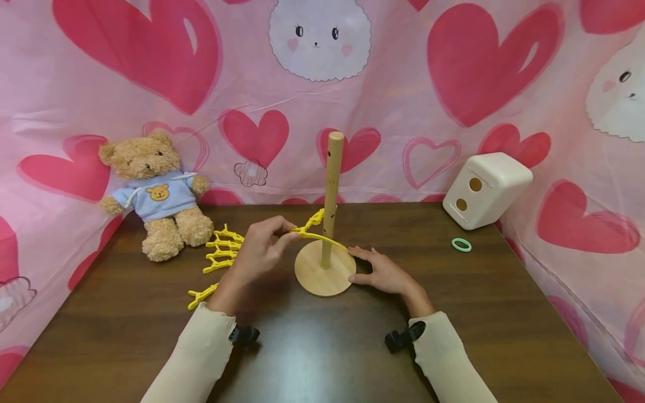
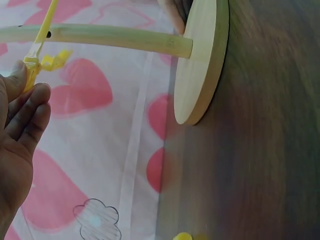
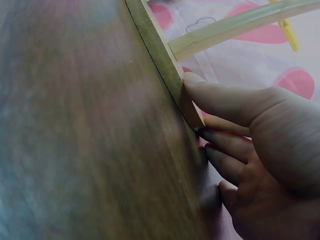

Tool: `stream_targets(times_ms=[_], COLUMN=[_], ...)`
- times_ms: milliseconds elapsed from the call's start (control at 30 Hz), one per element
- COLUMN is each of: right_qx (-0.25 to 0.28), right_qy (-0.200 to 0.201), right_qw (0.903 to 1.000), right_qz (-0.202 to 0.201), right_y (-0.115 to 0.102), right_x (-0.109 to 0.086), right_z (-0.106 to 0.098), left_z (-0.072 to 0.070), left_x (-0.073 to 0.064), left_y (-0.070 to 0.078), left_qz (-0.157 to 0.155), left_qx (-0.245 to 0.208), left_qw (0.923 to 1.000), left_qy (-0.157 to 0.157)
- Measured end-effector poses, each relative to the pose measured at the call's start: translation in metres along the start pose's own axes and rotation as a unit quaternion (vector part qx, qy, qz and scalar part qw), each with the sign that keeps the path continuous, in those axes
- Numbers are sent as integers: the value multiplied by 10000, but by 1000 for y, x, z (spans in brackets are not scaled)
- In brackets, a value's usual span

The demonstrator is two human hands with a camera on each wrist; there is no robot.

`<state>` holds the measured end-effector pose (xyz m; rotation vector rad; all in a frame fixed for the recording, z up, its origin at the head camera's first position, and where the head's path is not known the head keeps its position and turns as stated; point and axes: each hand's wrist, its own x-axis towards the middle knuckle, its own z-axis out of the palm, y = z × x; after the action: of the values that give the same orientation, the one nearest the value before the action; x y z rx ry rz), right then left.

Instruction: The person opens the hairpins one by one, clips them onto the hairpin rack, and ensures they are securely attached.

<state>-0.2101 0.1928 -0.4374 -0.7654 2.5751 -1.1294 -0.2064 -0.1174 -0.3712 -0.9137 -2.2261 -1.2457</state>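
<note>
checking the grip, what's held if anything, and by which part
Left hand pinches yellow alligator clip by its handle end; right hand touches wooden base rim.

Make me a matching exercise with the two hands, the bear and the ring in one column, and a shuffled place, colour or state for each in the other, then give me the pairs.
Column one:
1. Left hand
2. Right hand
3. Bear
4. Ring

Column two:
A. Pale green, lying flat on the table
B. At the edge of the round base
C. Sitting against the backdrop in a blue top
D. Pinching a yellow piece

Pairs: 1-D, 2-B, 3-C, 4-A.
</note>
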Motion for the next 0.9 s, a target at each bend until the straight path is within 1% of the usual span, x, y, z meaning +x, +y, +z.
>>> stream_targets(times_ms=[333, 633, 767, 900], right_qx=[41, 65, 26, 23], right_qy=[30, 14, -26, -25], right_qw=[9994, 9996, 9997, 9996], right_qz=[349, 266, 233, 284], right_y=[-2, -1, -1, -2], right_x=[0, 1, 1, 1], right_z=[0, 0, -1, -1], left_z=[7, 7, 6, 6], left_x=[6, 8, 7, 5], left_y=[5, 5, 4, 1], left_qz=[-190, -133, -106, -206], left_qx=[-128, -121, -257, -421], left_qw=[9994, 9996, 9992, 9986], left_qy=[-265, -238, -276, -239])
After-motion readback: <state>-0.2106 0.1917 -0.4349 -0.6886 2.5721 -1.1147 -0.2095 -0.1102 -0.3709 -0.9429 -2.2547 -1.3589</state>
